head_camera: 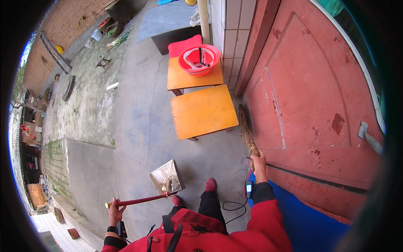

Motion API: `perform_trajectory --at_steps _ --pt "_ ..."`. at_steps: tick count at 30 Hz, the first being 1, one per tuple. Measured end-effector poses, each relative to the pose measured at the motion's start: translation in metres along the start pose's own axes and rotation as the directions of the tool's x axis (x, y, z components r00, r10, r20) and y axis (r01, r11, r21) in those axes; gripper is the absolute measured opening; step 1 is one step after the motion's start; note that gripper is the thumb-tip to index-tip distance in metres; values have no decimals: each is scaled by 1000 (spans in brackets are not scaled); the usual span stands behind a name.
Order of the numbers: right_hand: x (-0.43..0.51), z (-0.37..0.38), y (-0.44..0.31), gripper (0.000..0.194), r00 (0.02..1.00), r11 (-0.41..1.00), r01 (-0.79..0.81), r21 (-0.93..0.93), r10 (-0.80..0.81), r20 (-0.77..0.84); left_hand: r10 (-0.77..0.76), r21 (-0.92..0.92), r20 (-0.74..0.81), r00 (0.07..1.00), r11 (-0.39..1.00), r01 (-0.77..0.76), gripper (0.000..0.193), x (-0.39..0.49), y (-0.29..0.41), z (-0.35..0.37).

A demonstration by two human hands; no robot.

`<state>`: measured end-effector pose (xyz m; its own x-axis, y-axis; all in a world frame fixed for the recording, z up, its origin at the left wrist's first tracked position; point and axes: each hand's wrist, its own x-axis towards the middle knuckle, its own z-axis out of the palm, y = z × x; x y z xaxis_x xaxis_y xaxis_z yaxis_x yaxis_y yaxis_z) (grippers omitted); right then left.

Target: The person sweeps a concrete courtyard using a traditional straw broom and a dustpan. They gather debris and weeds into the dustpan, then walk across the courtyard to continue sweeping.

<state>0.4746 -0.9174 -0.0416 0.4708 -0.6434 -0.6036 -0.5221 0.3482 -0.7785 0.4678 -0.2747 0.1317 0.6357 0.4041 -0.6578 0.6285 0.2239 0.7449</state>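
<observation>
My left hand [116, 211] grips the red handle [138, 200] of a long-handled dustpan near its yellow end. The dustpan's pale scoop [164, 176] rests at floor level by my feet, with some debris inside. In my right hand [259, 165] is a rough brown bundle [246, 132] that looks like a straw broom. Its far end reaches along the floor between an orange-topped stool [204, 111] and the red door [302, 78]. Whether that end touches the door's base cannot be made out.
A second orange stool [179, 74] bears an upturned red hard hat [206, 70] and red cloth [185, 44]. Blue material [283, 214] lies at my right, below the door. A dark cable [234, 206] hangs by my leg. A ladder [55, 53] leans at the brick wall.
</observation>
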Motion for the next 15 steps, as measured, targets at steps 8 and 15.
perform_trajectory --at_steps 8,15 --pt "50 20 -19 48 997 988 -72 -140 70 -14 47 120 31 998 992 -50 15 1 1 20" --pt "-14 -8 -3 54 998 959 -34 -282 47 38 78 109 2 997 991 -78 16 0 0 18"
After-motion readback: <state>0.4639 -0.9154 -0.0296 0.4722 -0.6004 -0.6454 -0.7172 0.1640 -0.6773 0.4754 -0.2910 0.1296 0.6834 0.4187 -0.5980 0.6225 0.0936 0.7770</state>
